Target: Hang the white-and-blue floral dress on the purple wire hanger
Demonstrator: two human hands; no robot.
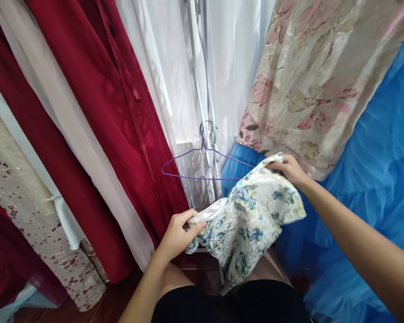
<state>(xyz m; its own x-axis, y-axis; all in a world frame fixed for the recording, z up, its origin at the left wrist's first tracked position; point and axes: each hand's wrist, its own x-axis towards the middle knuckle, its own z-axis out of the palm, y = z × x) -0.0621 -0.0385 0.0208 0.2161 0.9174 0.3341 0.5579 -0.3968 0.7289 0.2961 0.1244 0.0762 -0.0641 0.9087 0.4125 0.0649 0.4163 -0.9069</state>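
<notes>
A small white garment with a blue and yellow-green floral print [252, 220] hangs between my two hands, above my lap. My left hand [180, 233] is closed on its left upper edge, thumb on top. My right hand [287, 170] pinches the opposite upper corner, a little higher up. Whether it is a top or a bottom piece cannot be made out. Just beyond the cloth hangs a thin purple hanger [185, 176] by its hook. The hanger's right end is hidden by the garment; I cannot tell whether it is inside or behind it.
Long dark-red dresses [97, 89] and a pale pink one [63, 107] hang at the left. White fabric [168, 54] and a metal stand [198, 67] are straight ahead. At the right are a beige floral dress [309, 85] and blue tulle [377, 179]. Dark reddish floor [112, 296] shows below.
</notes>
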